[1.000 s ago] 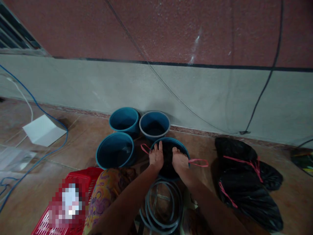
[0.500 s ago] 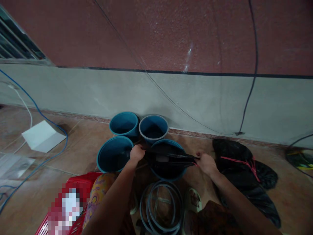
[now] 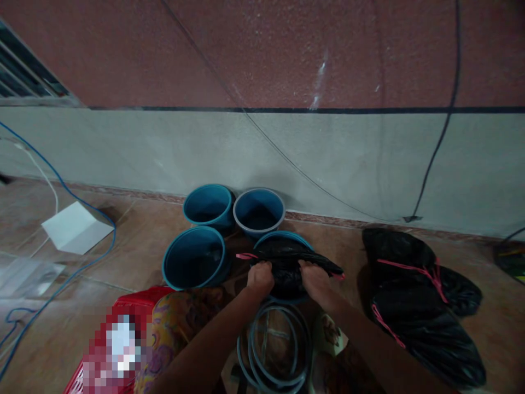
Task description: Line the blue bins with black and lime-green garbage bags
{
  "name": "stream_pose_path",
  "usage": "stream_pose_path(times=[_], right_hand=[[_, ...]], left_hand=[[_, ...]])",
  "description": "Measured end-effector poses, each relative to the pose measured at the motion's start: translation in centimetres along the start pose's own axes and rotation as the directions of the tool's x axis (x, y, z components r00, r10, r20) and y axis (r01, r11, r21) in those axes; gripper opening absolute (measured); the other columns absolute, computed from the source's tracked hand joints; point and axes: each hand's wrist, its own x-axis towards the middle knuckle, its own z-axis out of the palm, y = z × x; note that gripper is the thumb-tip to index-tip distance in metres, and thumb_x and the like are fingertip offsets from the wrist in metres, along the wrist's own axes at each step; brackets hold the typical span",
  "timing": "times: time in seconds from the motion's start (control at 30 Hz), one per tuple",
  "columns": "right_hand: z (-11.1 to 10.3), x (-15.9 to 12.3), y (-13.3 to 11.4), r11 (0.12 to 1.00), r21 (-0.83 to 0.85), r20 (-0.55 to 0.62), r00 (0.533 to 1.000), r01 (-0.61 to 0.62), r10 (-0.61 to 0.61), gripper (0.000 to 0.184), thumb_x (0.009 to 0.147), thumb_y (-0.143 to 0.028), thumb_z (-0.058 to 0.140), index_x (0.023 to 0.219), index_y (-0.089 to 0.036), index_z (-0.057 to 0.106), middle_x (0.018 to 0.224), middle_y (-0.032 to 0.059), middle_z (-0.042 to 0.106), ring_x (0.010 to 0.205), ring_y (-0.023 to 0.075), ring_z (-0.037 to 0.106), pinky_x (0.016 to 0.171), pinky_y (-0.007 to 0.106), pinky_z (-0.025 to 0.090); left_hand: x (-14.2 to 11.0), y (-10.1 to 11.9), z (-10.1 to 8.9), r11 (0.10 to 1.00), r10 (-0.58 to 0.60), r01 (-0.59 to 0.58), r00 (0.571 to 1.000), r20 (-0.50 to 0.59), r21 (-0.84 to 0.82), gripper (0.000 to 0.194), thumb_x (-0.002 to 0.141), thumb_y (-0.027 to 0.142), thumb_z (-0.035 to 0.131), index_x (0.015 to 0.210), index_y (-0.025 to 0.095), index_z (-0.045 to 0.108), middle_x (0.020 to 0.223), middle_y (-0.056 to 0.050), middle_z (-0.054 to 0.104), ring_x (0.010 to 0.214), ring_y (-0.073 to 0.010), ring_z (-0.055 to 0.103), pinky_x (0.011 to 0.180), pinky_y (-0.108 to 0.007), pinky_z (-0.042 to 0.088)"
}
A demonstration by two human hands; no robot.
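Note:
A black plastic bag [image 3: 287,278] with pink drawstring ends sits in the mouth of the nearest right blue bucket [image 3: 301,239]. Its top edge stretches across the opening. My left hand [image 3: 261,277] is closed on the near left part of that edge. On the right part, my right hand [image 3: 315,278] grips the same edge, and the bag's corner sticks out beyond it. The bag covers the bucket's inside. A coil of grey hose [image 3: 268,377] lies on the floor just below the bucket.
Three more buckets stand close by: a left one [image 3: 166,268], a back left one [image 3: 186,210] and a grey-rimmed one [image 3: 281,216] near the wall. Black bags with pink ties [image 3: 426,328] lie at right. A red basket [image 3: 139,298] is at lower left, beyond it a blue cable [image 3: 109,243].
My hands have come closer together and toward me along the bag's edge. More of the bag now covers the bucket, and a pink tie shows at its left.

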Motion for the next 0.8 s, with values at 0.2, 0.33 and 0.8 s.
stream_pose_path(times=[0.2,0.33,0.8], right_hand=[[0.0,0.5,-0.1,0.986,0.017,-0.007,0.986,0.167,-0.166,0.036,0.088,-0.022,0.046,0.121,-0.013,0.058,0.119,0.0153,0.062,0.115,0.0273,0.052,0.1,0.038,0.033],[-0.3,0.6,-1.1,0.99,0.068,0.073,0.989,0.124,-0.129,0.036,0.079,-0.02,0.055,0.114,-0.013,0.063,0.111,0.015,0.066,0.107,0.0281,0.057,0.094,0.038,0.036],[-1.2,-2.6,2.9,0.978,0.206,0.156,0.985,0.038,-0.071,0.051,0.094,-0.03,0.032,0.14,-0.007,0.038,0.109,0.0187,0.067,0.101,0.0246,0.063,0.084,0.032,0.043]], left_hand=[[2.6,-1.4,-0.3,0.999,0.048,-0.047,0.997,-0.054,0.02,0.032,0.088,0.017,0.039,0.109,0.015,0.064,0.113,-0.014,0.064,0.104,-0.0243,0.062,0.091,-0.034,0.046],[3.1,-1.5,-0.2,0.999,-0.023,0.021,0.999,0.048,0.05,0.034,0.09,0.026,0.04,0.11,0.011,0.063,0.106,-0.019,0.067,0.102,-0.0284,0.064,0.088,-0.038,0.048],[-0.7,-3.7,-3.2,0.971,-0.231,0.221,0.966,0.115,0.095,0.049,0.078,0.011,0.051,0.127,0.011,0.046,0.111,-0.02,0.065,0.11,-0.0306,0.061,0.09,-0.04,0.047]])
